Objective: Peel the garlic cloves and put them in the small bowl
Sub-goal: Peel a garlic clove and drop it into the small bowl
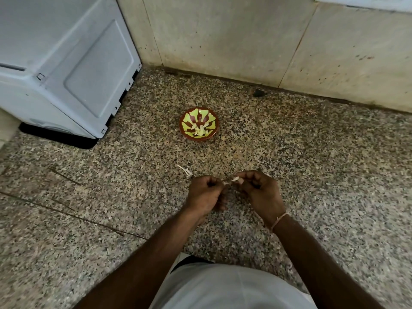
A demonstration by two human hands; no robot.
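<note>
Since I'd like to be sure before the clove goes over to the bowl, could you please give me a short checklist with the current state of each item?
1. Clove held: the left hand and right hand both pinch the garlic clove between them: ok.
2. Clove fully peeled: too small to judge: cannot tell.
3. Small bowl upright on the floor, ahead of the hands: ok.
4. Room in the bowl: a few peeled cloves lie at its bottom, most of it free: ok.
5. Path from hands to bowl: bare floor, only skin scraps lying off to the left: ok.
</note>
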